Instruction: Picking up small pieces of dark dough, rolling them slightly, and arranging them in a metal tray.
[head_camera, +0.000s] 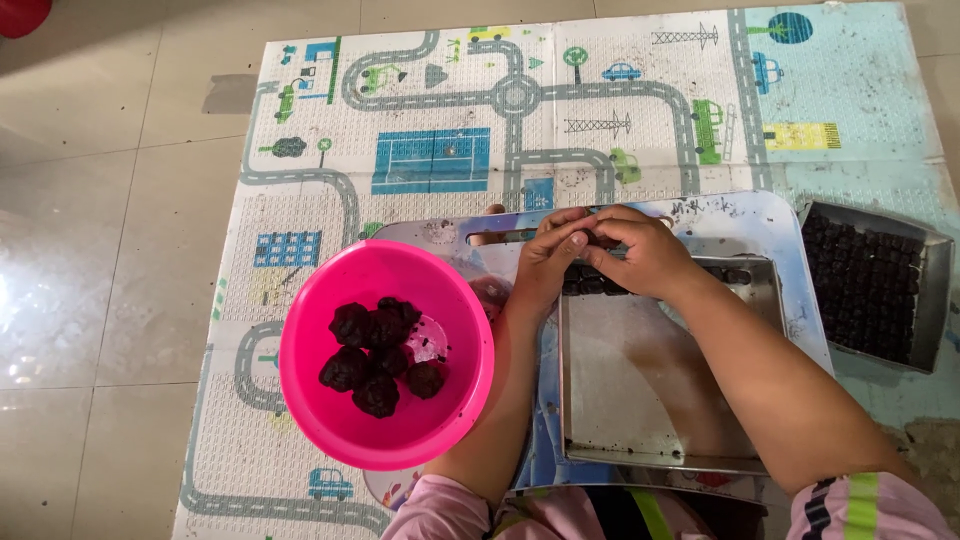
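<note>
Steel tray (640, 400) lay flat, mostly bare; one row of small dark pellets (735, 275) lined its far edge. Both hands pinched a pellet above that row.

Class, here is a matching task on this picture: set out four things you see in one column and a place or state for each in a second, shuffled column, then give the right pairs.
Things:
1. pink bowl
2. near metal tray
3. far metal tray
4. hands

Places or states:
A. at the right edge of the mat, packed with rows of small dark pieces
B. joined at the top edge of the near tray
C. holds a few dark lumps
D. mostly bare, one dark row along its top edge

Pairs: 1-C, 2-D, 3-A, 4-B
</note>
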